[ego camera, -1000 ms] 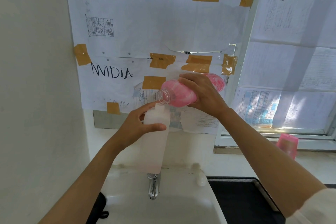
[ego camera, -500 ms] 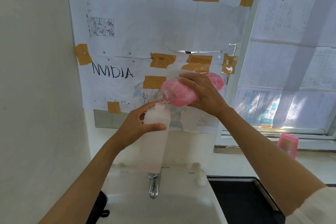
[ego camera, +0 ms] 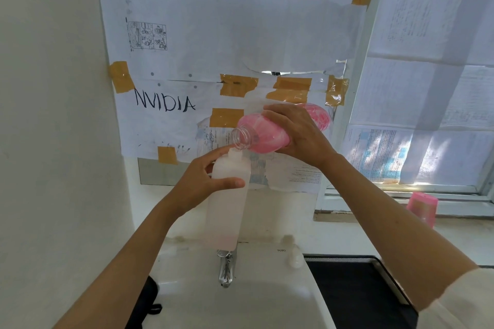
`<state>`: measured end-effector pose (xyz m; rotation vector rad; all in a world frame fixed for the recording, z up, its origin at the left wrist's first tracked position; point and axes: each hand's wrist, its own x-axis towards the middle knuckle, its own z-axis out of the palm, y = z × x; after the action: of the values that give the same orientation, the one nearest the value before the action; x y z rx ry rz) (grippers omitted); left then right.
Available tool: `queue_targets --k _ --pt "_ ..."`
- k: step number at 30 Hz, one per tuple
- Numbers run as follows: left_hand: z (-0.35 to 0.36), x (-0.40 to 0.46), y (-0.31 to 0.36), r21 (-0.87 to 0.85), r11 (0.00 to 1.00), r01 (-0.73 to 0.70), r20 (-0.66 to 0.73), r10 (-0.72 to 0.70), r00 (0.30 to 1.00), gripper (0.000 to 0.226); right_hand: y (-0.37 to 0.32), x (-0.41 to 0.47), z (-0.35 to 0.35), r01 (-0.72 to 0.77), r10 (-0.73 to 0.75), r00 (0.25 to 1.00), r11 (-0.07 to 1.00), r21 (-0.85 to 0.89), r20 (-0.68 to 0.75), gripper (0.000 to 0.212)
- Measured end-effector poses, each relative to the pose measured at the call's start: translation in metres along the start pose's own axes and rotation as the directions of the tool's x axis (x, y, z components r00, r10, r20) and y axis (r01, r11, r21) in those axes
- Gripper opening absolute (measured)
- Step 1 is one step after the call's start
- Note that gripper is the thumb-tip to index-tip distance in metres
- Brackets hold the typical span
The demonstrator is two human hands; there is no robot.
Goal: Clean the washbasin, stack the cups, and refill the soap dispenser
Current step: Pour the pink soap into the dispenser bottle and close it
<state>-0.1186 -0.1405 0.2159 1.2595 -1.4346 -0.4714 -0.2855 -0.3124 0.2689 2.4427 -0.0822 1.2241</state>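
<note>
The glossy white washbasin [ego camera: 267,299] lies below. The refill looks barely begun: the frosted, translucent soap dispenser [ego camera: 227,205], gripped upright by the left hand [ego camera: 203,181], shows only a pink tinge at its base. The right hand [ego camera: 296,133] clasps the tilted clear refill bottle [ego camera: 259,139], pink-filled, mouth touching the neck. A pink cup [ego camera: 422,208] sits on the sill.

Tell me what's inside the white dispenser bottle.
A faint pink tint shows at the bottom of the white dispenser bottle; above that it looks empty. The left hand covers part of its upper wall.
</note>
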Motion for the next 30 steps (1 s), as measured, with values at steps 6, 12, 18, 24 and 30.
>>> queue_targets --k 6,12,18,24,30 --pt "-0.0008 -0.0016 0.0001 -0.024 0.999 0.027 0.019 -0.027 0.999 0.066 0.0001 -0.0016 0.0021 0.012 -0.012 1.0 1.0 -0.012 -0.007 0.073" --pt "-0.0001 -0.0004 -0.0004 -0.012 1.0 0.022 0.01 -0.021 1.0 0.06 0.0008 -0.0014 0.0009 0.023 -0.023 1.0 1.0 -0.006 -0.003 0.067" --pt "0.0 -0.0008 0.0001 -0.037 0.999 0.013 0.02 -0.013 1.0 0.065 0.0033 -0.0041 0.0011 0.029 -0.029 0.999 1.0 -0.007 -0.016 0.067" --pt "0.0019 -0.0015 0.0015 -0.03 1.0 0.005 0.017 -0.004 1.0 0.061 0.0033 -0.0046 -0.002 0.042 -0.043 0.999 0.999 -0.01 -0.029 0.068" --pt "0.0025 -0.0029 0.0049 -0.047 0.999 -0.008 0.017 0.009 1.0 0.057 0.0005 -0.0043 -0.0055 0.016 -0.017 1.0 1.0 -0.011 -0.015 0.066"
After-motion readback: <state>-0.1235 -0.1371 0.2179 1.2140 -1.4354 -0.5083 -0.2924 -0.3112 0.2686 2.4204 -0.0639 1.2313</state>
